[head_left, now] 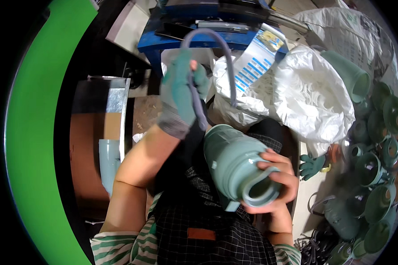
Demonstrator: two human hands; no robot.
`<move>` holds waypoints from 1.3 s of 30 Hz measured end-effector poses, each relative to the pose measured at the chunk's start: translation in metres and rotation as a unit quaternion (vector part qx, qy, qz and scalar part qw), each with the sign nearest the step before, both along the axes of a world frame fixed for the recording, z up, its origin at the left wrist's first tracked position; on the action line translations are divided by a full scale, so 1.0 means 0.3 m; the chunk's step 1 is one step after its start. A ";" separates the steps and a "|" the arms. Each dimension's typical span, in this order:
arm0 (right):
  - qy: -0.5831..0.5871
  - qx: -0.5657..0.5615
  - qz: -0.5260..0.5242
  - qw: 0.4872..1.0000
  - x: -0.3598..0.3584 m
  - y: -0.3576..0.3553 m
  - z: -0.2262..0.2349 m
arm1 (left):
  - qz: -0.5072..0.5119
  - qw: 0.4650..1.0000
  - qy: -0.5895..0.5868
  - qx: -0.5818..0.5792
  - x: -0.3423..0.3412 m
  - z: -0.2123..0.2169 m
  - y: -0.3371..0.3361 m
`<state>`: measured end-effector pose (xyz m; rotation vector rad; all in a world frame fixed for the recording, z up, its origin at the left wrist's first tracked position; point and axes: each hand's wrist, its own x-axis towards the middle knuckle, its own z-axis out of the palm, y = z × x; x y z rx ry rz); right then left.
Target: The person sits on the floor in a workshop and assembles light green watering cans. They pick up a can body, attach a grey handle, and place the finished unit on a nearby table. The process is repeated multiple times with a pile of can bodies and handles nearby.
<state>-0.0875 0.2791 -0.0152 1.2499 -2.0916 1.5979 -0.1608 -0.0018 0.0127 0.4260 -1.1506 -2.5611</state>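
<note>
My left hand (174, 95), in a grey-and-green work glove, is raised ahead of my lap. Its fingers are closed round a flexible grey-purple plastic strip (229, 62), which arches up and over to the right; the glove is smeared by motion. My bare right hand (284, 185) grips the neck end of a pale green plastic jug body (225, 154). This body lies tilted across my lap, its round opening with a curved lip facing me and to the right. The two held things are apart from each other.
White plastic bags (305, 84) of pale ring-like parts stand ahead, beside a blue bench (157, 37). Many green plastic shells (369, 168) crowd the right. A green glove (311, 166) lies near them. At left are a brown box (88, 154), a pale-blue shell (108, 161) and a green surface (31, 132).
</note>
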 end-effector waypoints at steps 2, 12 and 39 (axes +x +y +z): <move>-0.034 -0.084 -0.038 0.995 0.023 0.021 -0.023 | -0.034 0.999 0.008 -0.009 0.063 -0.096 0.088; -0.085 -0.082 -0.045 0.992 0.054 0.023 -0.041 | -0.164 0.971 -0.096 0.146 0.166 -0.134 0.200; -0.560 -0.463 0.126 0.676 -0.098 -0.163 -0.131 | -0.242 0.903 0.064 -0.348 0.427 -0.212 -0.008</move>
